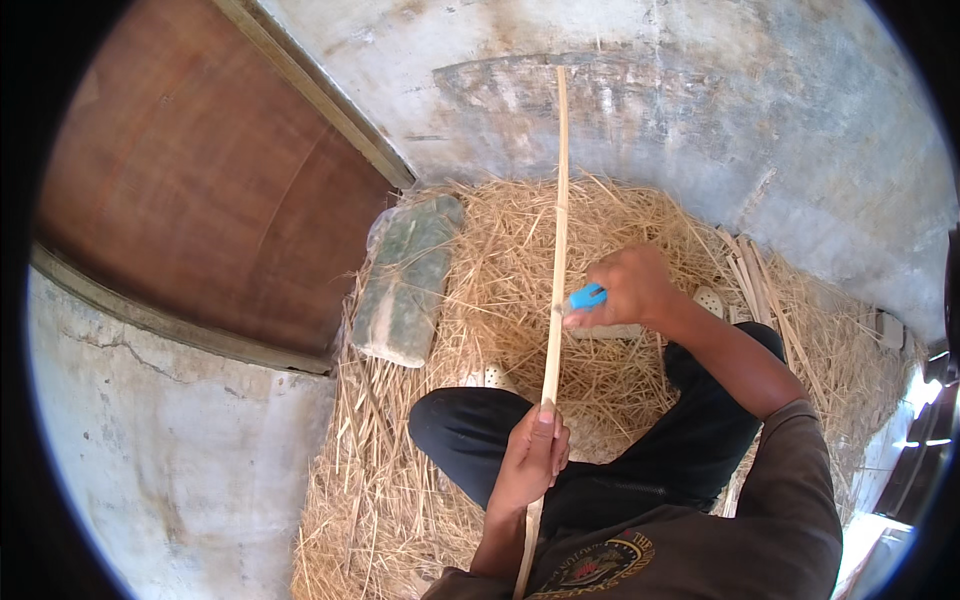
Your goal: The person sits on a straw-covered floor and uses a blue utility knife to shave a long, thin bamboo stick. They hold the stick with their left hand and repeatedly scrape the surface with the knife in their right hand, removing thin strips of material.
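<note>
My left hand [533,450] is closed round the lower part of a long, pale strip [560,200] that looks like split bamboo. The strip runs from my lap up to the wall ahead, nearly upright in the view. In my closed right hand [628,285] is a small knife with a blue handle [587,296]. Its tip end meets the strip's right edge about midway along; the fingers hide part of the handle, and the blade barely shows.
Shavings and thin strips [500,230] cover the floor around my crossed legs [470,430]. A greenish, worn block [408,280] lies at the left, beside a brown door panel [220,170]. Longer pale slats [755,275] lie at the right, along a stained wall [780,120].
</note>
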The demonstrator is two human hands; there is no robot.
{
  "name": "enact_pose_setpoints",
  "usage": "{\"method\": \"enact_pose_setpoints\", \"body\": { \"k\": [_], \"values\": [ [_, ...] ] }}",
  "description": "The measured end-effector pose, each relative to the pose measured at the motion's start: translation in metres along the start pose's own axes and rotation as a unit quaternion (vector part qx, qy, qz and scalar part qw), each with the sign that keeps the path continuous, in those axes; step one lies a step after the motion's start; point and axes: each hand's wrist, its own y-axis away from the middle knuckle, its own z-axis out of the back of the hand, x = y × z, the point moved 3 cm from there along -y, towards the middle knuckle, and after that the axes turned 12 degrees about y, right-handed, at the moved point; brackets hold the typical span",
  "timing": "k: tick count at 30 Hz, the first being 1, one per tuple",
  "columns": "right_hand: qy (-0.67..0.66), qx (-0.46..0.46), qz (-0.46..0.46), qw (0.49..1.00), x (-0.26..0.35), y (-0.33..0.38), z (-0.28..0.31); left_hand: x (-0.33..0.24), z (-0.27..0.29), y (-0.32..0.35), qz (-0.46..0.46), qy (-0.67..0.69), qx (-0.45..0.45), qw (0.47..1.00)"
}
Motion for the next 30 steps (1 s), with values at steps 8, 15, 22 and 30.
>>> {"method": "enact_pose_setpoints", "body": {
  "k": [8,15,22,30],
  "values": [
    [0.048,-0.034,0.016,0.998,-0.003,-0.010,0.002,-0.004,0.001,0.004,0.002,-0.003,-0.005,1.000],
    [0.035,-0.029,0.008,0.999,-0.023,-0.016,0.004,-0.004,-0.002,0.005,0.005,0.011,0.007,1.000],
    [0.090,0.086,-0.276,0.953,-0.117,-0.037,0.018,0.013,-0.013,0.030,0.061,-0.011,0.028,0.998],
    [0.029,0.088,-0.121,0.988,-0.046,0.001,0.018,-0.004,-0.013,0.018,0.022,-0.131,0.001,0.991]
  ]
}}
